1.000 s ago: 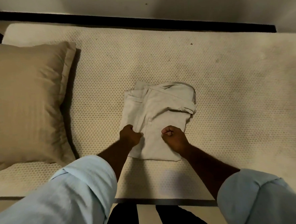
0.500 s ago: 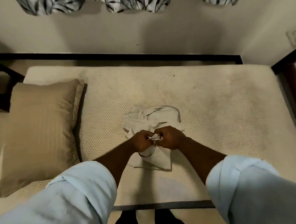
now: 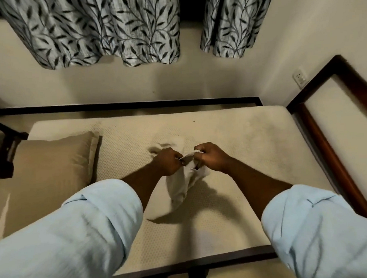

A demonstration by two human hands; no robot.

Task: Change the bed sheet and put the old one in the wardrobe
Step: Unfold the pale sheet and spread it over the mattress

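Observation:
A pale beige folded sheet (image 3: pixel 181 186) hangs bunched above the middle of the bare mattress (image 3: pixel 243 139), lifted off its surface. My left hand (image 3: pixel 169 161) and my right hand (image 3: pixel 210 156) are side by side, each closed on the sheet's top edge, with a short strip of cloth stretched between them. Most of the sheet droops below my fists and casts a shadow on the mattress. A bit of it shows behind my left hand.
A tan pillow (image 3: pixel 52 165) lies at the mattress's left end. A dark wooden bed frame (image 3: pixel 331 150) runs along the right and far sides. Leaf-patterned curtains (image 3: pixel 105 29) hang on the wall behind the bed. A wall socket (image 3: pixel 300 78) sits at the right.
The sheet lay folded flat under my fists; my hands came together, gathered its near edge and raised it off the mattress. My head tilted up, bringing the curtains into view.

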